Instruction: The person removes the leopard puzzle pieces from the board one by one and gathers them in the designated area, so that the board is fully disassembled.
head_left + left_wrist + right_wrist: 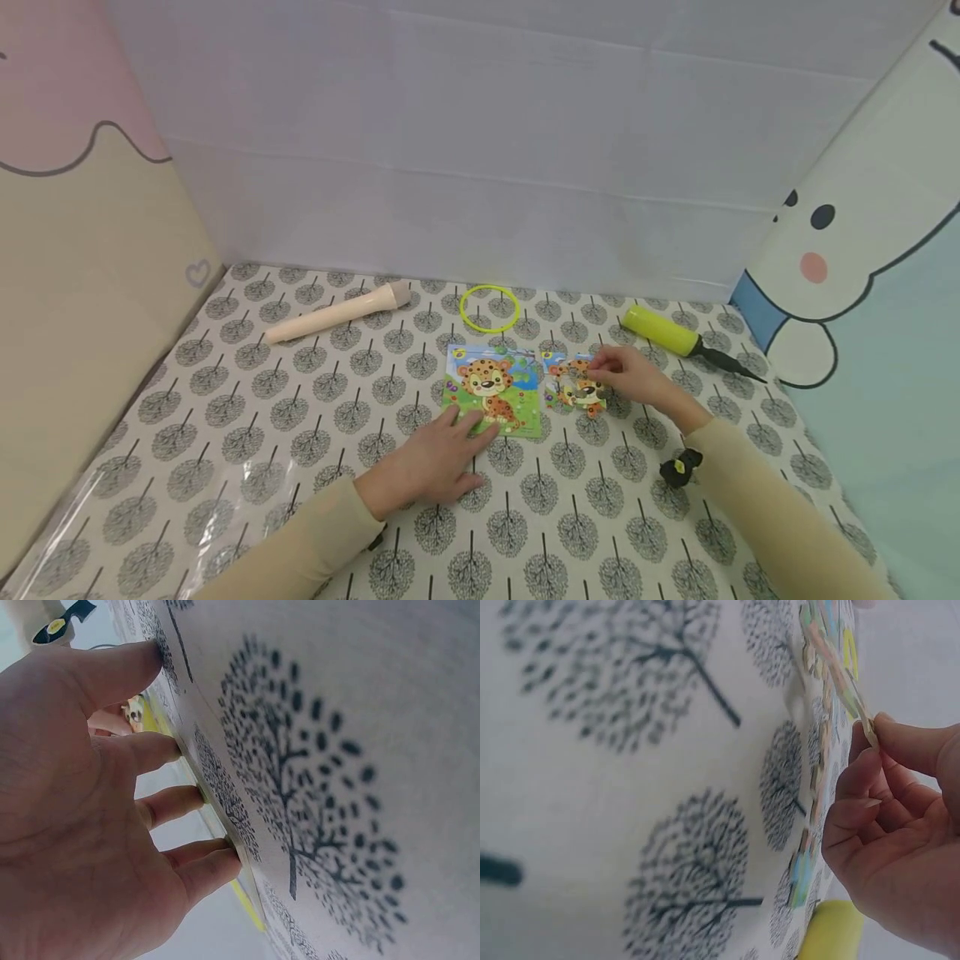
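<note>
A square leopard puzzle board (pixel 525 408) lies on the tree-print cloth. My left hand (pixel 442 454) touches its near edge, fingers spread and fairly straight; the left wrist view shows the fingertips against the edge, the thumb apart. To the board's right lies a partly joined group of leopard puzzle pieces (pixel 591 402). Over that group, my right hand (pixel 633 377) pinches a thin puzzle piece (pixel 844 682) between thumb and forefinger. In the right wrist view this piece is tilted and seen nearly edge-on, so its picture is hard to make out.
Behind the board lies a thin yellow-green ring (pixel 490 309). A yellow hand pump (pixel 660 330) with a black nozzle is at the back right. A pale stick with a wider end (pixel 337 315) lies back left. A white wall (pixel 480 167) borders the far edge.
</note>
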The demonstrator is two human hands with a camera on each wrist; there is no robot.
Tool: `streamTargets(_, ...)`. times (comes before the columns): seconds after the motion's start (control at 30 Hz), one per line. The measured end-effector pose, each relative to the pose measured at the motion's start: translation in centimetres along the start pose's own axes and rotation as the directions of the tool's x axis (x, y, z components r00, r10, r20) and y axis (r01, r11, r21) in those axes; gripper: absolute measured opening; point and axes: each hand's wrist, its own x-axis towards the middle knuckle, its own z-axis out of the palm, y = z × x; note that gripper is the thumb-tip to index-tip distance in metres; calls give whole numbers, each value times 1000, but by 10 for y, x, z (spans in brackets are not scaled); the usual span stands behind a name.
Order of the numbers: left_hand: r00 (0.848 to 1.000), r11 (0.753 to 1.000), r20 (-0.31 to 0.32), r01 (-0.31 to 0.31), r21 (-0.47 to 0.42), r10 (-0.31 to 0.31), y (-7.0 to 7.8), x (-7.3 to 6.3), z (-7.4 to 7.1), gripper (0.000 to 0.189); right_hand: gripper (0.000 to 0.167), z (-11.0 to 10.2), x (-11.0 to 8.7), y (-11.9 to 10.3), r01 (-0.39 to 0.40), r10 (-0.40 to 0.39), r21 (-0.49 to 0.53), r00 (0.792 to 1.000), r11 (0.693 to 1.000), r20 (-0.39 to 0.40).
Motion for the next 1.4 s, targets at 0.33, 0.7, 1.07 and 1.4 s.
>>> streamTargets(0.33,1000,1000,-6,-12,14,12,0,-1,-3,75,13,2,-2,12,27,-29,-69,999,997,-30)
streamTargets(0.7,1000,1000,-11,-7,-16,7,-1,0,-1,76,10,5,1,13,39,-52,-172,996,984,-74)
streamTargets(1.07,1000,1000,-1,5,-1,-5,0,-1,-2,75,11,3,2,8,54,-69,-169,994,984,-88)
streamTargets(1.4,1000,1000,-7,3,-8,-3,-1,0,0,76,13,22,12,-17,117,-124,-175,992,978,-29)
